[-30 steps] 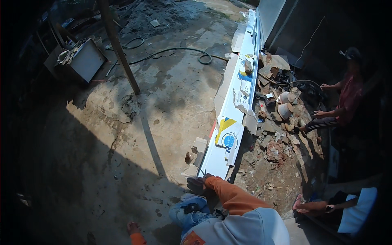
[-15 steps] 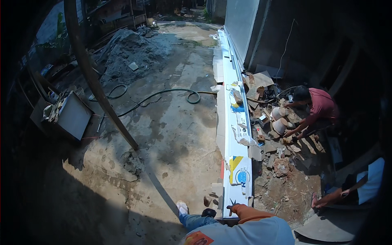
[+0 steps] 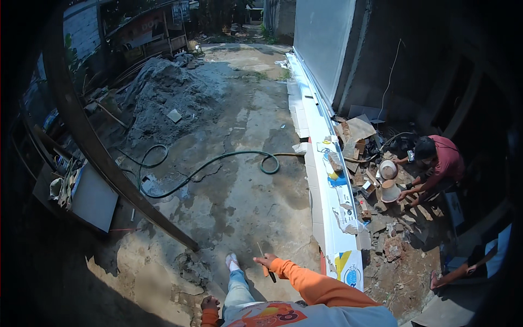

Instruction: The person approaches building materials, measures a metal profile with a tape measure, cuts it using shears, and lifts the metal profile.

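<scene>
My right hand (image 3: 266,260), at the end of an orange sleeve, is closed around a scissors-like tool (image 3: 270,274) with orange and black handles. A thin tip of the tool points up past the fingers; its exact kind is hard to make out. Low by my left leg, my left hand (image 3: 210,303) hangs with its fingers curled, and whatever may be inside is hidden. To the right of my right arm lies a long stack of white panels (image 3: 323,201), partly wrapped in torn cardboard with blue and yellow print.
A wooden post (image 3: 109,158) leans across the left side. A green hose (image 3: 218,157) loops over the concrete. Beyond it rises a heap of grey sand (image 3: 163,95). At right, a person in a red shirt (image 3: 448,161) crouches by two buckets (image 3: 389,192) and rubble (image 3: 393,248).
I have stepped left, away from the stack's near end. My right hand with the tool has moved off the panels to above the concrete, and my left hand has come into view.
</scene>
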Tool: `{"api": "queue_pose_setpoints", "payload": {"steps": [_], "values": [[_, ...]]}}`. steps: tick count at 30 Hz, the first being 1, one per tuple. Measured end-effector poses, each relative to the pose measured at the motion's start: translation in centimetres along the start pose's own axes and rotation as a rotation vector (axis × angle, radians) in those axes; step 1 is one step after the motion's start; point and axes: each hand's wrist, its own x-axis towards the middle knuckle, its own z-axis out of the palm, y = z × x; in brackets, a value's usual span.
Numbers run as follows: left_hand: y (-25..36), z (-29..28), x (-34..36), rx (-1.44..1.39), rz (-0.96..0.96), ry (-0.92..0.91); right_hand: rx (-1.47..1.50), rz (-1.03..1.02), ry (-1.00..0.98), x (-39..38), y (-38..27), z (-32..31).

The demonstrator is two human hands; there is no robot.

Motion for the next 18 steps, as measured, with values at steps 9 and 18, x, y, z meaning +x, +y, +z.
{"api": "queue_pose_setpoints", "payload": {"steps": [9, 18], "values": [[41.0, 17.9, 13.4, -0.026, -0.261, -0.931, 0.074, -0.186, 0.128, 14.7, -19.6, -7.1], [58.6, 43.1, 27.1, 0.486, -0.323, -1.125, 0.049, -0.034, 0.372, 33.3, -26.1, -23.5]]}}
